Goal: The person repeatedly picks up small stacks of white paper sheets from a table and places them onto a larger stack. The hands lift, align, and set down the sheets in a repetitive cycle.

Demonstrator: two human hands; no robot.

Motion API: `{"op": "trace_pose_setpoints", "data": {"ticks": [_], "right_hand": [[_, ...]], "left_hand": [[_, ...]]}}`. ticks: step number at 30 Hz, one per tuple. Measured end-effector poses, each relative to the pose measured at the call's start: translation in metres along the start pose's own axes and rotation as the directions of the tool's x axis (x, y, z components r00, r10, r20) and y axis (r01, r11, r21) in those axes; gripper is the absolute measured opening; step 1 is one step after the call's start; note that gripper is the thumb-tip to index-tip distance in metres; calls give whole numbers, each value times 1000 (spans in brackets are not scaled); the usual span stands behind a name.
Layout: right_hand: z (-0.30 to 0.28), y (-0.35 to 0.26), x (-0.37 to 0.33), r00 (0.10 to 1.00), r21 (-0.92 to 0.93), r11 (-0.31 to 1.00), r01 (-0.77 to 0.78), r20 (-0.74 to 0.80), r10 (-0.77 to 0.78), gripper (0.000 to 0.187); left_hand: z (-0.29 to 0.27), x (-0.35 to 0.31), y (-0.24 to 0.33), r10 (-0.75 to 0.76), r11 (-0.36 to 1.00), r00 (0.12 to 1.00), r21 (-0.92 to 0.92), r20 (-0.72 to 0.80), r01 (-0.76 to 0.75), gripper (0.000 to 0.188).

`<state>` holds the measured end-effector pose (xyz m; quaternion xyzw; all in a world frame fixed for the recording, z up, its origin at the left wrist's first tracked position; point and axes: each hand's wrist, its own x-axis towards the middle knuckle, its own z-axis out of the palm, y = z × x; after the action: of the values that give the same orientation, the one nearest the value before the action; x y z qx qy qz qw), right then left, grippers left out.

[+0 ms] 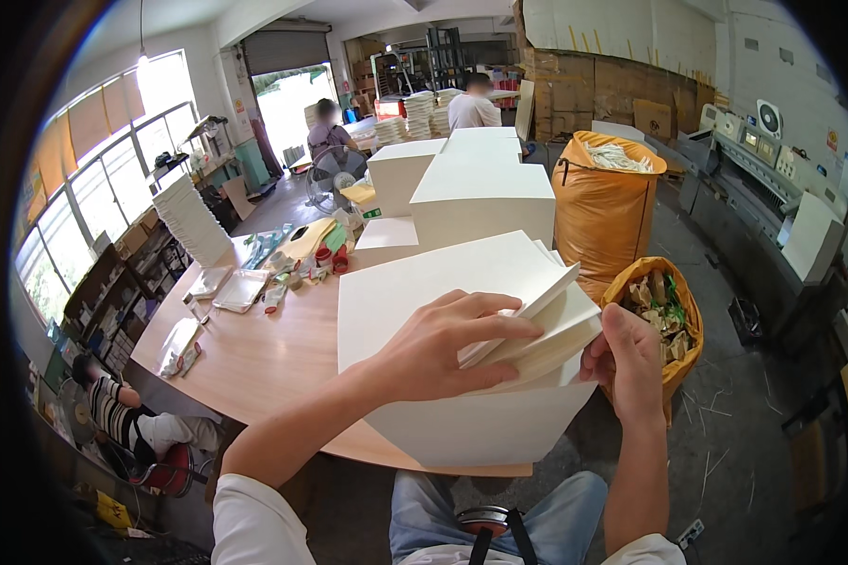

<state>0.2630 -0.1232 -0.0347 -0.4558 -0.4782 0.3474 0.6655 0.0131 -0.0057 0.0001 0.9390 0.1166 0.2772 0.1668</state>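
Note:
A thick stack of white paper sheets (pixel 415 282) lies on the table in front of me, with its near right corner bent up and fanned. My left hand (pixel 448 339) reaches over the stack, fingers spread across the lifted sheets and a part of them caught between the fingers. At the corner, my right hand (pixel 627 358) pinches the fanned edges, thumb on top and fingers curled below. Its fingertips are partly hidden by the paper.
More tall white paper stacks (pixel 485 198) stand beyond mine. Tape rolls and packets (pixel 325 259) lie on the wooden table (pixel 245 367). Orange sacks (pixel 605 212) of scraps stand at right, before a large machine (pixel 763 179). Several people sit farther off; one (pixel 127 405) is at lower left.

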Motion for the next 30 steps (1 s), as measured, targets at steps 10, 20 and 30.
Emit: {"op": "trace_pose_setpoints", "data": {"ticks": [10,20,30], "right_hand": [[13,-5,6,995,171,981,-87,-28,93,32],[6,0,4,997,57,996,-64,-42,66,38],[10,-1,5,999,-31,999,8,-43,-9,37]], "left_hand": [[2,0,-4,82,991,996,102,19,-84,41],[3,1,-1,58,998,998,21,-33,-57,60],[4,2,3,97,991,994,100,-40,-93,45]]}}
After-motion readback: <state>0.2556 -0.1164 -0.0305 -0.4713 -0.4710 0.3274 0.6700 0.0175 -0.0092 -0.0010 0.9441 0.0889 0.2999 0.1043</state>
